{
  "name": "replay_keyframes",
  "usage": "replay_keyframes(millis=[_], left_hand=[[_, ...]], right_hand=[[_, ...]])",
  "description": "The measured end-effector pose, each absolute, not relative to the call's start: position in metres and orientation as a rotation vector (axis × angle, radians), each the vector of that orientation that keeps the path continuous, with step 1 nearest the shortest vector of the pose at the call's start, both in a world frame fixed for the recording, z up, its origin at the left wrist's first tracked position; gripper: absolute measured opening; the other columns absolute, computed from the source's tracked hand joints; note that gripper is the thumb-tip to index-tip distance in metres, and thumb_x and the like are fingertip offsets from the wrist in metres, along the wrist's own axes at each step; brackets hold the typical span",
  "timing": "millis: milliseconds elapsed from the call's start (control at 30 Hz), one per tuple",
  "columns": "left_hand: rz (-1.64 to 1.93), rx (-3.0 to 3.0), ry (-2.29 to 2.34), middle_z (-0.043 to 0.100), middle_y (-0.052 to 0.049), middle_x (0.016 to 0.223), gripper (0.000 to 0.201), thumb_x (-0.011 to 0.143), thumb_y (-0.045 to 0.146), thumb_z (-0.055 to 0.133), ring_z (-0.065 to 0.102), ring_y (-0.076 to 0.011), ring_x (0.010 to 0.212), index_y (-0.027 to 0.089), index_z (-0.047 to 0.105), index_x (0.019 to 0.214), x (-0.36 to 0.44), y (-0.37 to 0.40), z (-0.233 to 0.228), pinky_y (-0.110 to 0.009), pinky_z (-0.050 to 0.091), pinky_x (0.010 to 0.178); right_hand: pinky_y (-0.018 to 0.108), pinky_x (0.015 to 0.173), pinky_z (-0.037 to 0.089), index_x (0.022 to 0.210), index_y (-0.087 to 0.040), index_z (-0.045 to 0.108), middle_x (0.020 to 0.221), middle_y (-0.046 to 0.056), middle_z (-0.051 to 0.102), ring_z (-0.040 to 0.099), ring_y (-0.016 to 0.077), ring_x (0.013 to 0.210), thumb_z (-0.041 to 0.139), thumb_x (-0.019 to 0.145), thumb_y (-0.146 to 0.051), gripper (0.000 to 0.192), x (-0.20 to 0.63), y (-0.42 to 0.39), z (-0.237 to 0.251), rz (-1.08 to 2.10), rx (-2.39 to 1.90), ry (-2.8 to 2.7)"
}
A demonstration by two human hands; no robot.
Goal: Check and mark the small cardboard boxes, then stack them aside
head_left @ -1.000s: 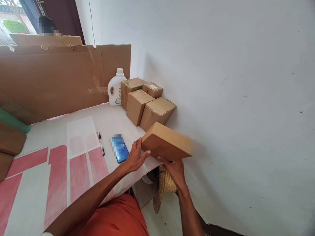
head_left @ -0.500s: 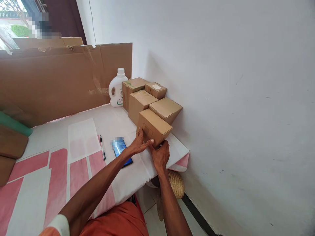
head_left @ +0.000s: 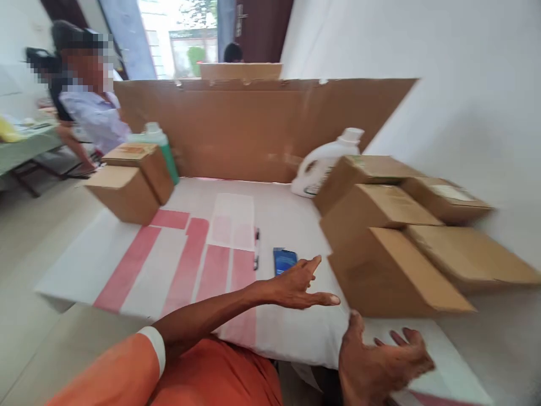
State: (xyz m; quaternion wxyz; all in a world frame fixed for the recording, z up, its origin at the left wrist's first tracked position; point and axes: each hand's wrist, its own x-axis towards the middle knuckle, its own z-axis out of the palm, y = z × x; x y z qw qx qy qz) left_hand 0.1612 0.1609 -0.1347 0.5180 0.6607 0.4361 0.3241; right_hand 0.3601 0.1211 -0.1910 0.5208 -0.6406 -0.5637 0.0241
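Nearest box (head_left: 393, 276) sits on the tabletop (head_left: 84, 254) edge, untouched. Left hand (head_left: 296, 285) and right hand (head_left: 380, 366), just beside it, are spread wide, holding nothing. A careless knock might tip it off.

A makeshift packing room: sealed cardboard boxes (head_left: 393, 270) crowd a cloth-covered table (head_left: 139, 265).

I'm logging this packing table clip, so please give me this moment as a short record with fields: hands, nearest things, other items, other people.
left hand: open, empty, held above the table, fingers toward the nearest box
right hand: open, empty, palm up, near the table edge below that box
boxes by wall: a cluster of closed cartons, white jug behind them
table middle: phone, pen
far left corner: two cartons, green bottle
backdrop: cardboard sheet
others: a seated person at left
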Motion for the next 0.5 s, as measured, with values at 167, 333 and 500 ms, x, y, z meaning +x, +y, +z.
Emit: replay_keyframes(millis=[167,333,500], left_hand=[[1.566,1.458,1.656,0.049,-0.023,0.154,0.082,0.096,0.064,0.063,0.062,-0.033,0.132,0.02,0.038,0.161,0.011,0.088,-0.124,-0.051,0.056,0.105],[2.157,0.807,2.512,0.038,-0.021,0.165,0.083,0.095,0.06,0.066,0.037,-0.0314,0.156,0.019,0.037,0.16,-0.177,0.033,-0.093,-0.05,0.031,0.13],[2.234,0.468,2.398,0.033,-0.024,0.171,0.084,0.099,0.071,0.049,0.018,-0.0326,0.166,0.011,0.041,0.158,-0.294,0.027,-0.077,-0.052,0.013,0.136]], right_hand=[[0.05,0.079,0.061,0.136,-0.016,0.059,0.125,0.02,0.065,0.067,0.0322,0.101,0.069,0.095,-0.046,0.052,0.239,0.105,-0.165,0.411,-1.295,-1.571],[0.049,0.091,0.061,0.133,-0.022,0.061,0.133,0.016,0.067,0.068,0.0292,0.114,0.059,0.098,-0.04,0.039,0.084,0.109,-0.17,1.047,-0.816,-1.859],[0.061,0.126,0.036,0.157,-0.021,0.047,0.164,0.018,0.047,0.041,0.0354,0.155,0.065,0.09,-0.04,0.072,-0.04,0.119,-0.157,1.53,-0.63,-2.055]])
